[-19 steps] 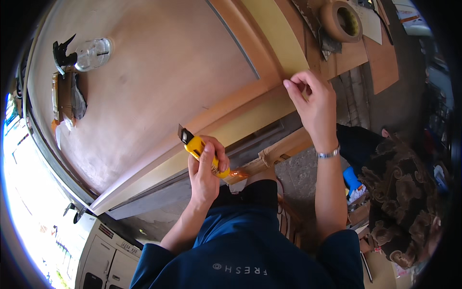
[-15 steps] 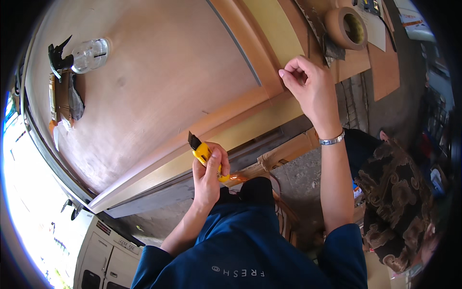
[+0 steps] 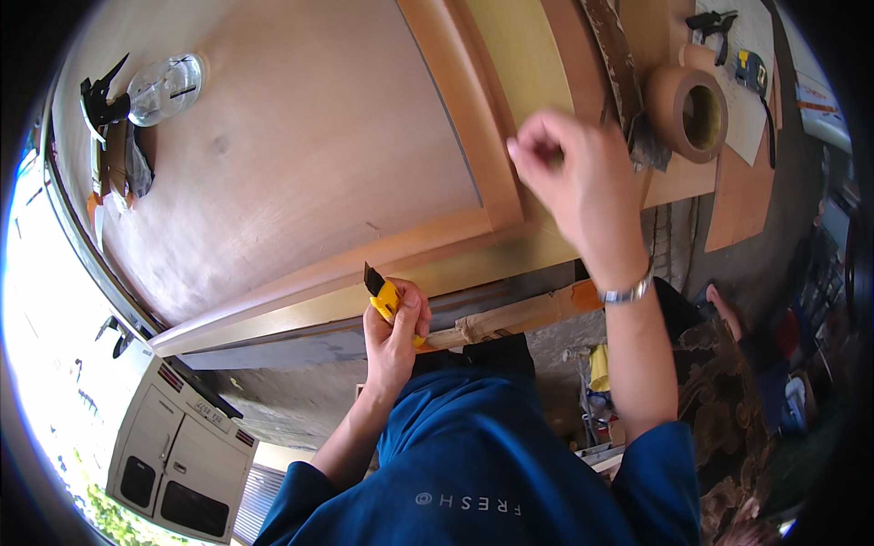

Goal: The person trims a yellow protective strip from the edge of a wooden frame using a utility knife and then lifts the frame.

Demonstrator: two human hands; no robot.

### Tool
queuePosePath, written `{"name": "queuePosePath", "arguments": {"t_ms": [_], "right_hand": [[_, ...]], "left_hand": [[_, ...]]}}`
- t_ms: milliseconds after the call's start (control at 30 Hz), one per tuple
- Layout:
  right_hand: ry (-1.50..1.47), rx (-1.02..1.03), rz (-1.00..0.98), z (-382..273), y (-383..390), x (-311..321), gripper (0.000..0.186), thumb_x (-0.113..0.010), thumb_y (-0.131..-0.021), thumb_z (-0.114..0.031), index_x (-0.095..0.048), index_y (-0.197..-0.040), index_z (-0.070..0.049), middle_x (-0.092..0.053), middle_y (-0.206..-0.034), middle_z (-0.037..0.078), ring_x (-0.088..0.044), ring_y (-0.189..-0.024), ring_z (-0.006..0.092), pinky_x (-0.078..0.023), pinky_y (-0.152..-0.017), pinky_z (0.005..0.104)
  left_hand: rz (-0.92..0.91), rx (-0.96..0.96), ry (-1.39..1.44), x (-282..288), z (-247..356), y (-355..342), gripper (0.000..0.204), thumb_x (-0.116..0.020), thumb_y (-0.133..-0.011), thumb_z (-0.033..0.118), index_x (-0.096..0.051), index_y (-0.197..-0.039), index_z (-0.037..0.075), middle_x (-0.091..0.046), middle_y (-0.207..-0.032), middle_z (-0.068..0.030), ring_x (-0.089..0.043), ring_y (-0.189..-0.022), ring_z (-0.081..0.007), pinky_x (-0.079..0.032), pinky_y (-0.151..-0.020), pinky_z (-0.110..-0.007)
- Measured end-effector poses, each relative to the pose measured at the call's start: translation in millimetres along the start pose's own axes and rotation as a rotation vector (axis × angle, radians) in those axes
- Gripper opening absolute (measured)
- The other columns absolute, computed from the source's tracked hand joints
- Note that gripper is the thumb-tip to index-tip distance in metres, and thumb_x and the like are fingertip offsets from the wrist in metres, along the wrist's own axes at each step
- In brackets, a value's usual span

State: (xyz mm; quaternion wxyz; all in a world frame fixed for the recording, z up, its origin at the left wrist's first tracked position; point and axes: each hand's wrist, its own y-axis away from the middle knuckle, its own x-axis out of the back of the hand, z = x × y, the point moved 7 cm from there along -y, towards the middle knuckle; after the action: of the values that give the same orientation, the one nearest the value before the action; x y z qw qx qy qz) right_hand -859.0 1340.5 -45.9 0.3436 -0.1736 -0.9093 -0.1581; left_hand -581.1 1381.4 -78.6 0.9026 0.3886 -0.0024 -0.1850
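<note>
My left hand (image 3: 391, 341) grips a yellow utility knife (image 3: 386, 298), its dark blade out and pointing up and away from me. The knife is over the near edge of a large wooden panel (image 3: 273, 155). My right hand (image 3: 587, 196), a little blurred, hovers above the panel's near right corner with thumb and fingers pinched together. Whatever they may hold is too small or hidden to make out. Beneath it, brown wooden trim (image 3: 482, 109) meets at a corner, bordered by a paler yellowish strip (image 3: 533, 77).
A spray bottle (image 3: 166, 91) lies on the panel's far left. Right of my right hand are a brown tape roll (image 3: 669, 114), a tape measure (image 3: 751, 71), a black clamp (image 3: 712, 29) and paper (image 3: 748, 118). A person in patterned clothing (image 3: 728, 391) is at the right; a white van (image 3: 182, 446) stands lower left.
My view has shifted, bringing the clamp and tape measure more fully into sight. My right hand has moved slightly left, still pinched. The knife stays in my left hand.
</note>
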Motion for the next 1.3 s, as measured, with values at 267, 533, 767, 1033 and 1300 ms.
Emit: {"name": "queuePosePath", "arguments": {"t_ms": [267, 533, 767, 1033, 1300], "right_hand": [[0.058, -0.068, -0.029, 12, 61, -3, 0.015, -0.075, -0.083, -0.013, -0.061, -0.079, -0.009, -0.062, -0.070, 0.001, -0.058, -0.071, 0.0226, -0.037, -0.073, 0.0377], [-0.062, -0.029, 0.040, -12, -49, 5, 0.020, -0.076, -0.083, -0.012, -0.062, -0.076, 0.000, -0.062, -0.065, 0.006, -0.058, -0.059, 0.0141, -0.046, -0.057, 0.0283], [-0.024, 0.062, 0.025, -48, -131, 17, 0.016, -0.074, -0.081, -0.010, -0.068, -0.076, 0.005, -0.068, -0.071, 0.018, -0.066, -0.062, 0.0236, -0.051, -0.062, 0.0313], [0.022, 0.095, 0.094, -53, -161, 19, 0.014, -0.076, -0.078, -0.010, -0.072, -0.072, 0.001, -0.071, -0.070, 0.015, -0.067, -0.061, 0.0211, -0.053, -0.063, 0.0319], [-0.100, -0.106, -0.040, -2, -4, -1, 0.016, -0.075, -0.082, -0.010, -0.062, -0.073, -0.003, -0.064, -0.065, 0.008, -0.061, -0.058, 0.0226, -0.046, -0.056, 0.0329]], "left_hand": [[0.064, 0.026, -0.013, 0, -1, 2, 0.012, -0.052, -0.103, 0.015, -0.051, -0.097, 0.005, -0.055, -0.075, -0.0038, -0.046, -0.060, -0.0059, -0.038, -0.054, -0.021], [0.095, 0.078, -0.027, 4, -5, 1, 0.012, -0.054, -0.102, 0.014, -0.053, -0.094, 0.005, -0.059, -0.074, -0.0038, -0.048, -0.059, -0.0054, -0.039, -0.054, -0.020], [0.120, 0.088, -0.026, 6, -9, 4, 0.011, -0.055, -0.101, 0.014, -0.054, -0.095, 0.005, -0.060, -0.074, -0.0043, -0.048, -0.059, -0.0054, -0.039, -0.055, -0.021], [0.120, 0.062, -0.025, 4, -7, 3, 0.012, -0.054, -0.101, 0.013, -0.053, -0.093, 0.005, -0.060, -0.073, -0.0044, -0.048, -0.059, -0.0056, -0.040, -0.055, -0.021], [0.132, 0.071, -0.041, 4, -7, 2, 0.014, -0.054, -0.102, 0.014, -0.053, -0.092, 0.004, -0.060, -0.073, -0.0040, -0.048, -0.057, -0.0053, -0.039, -0.054, -0.021]]}}
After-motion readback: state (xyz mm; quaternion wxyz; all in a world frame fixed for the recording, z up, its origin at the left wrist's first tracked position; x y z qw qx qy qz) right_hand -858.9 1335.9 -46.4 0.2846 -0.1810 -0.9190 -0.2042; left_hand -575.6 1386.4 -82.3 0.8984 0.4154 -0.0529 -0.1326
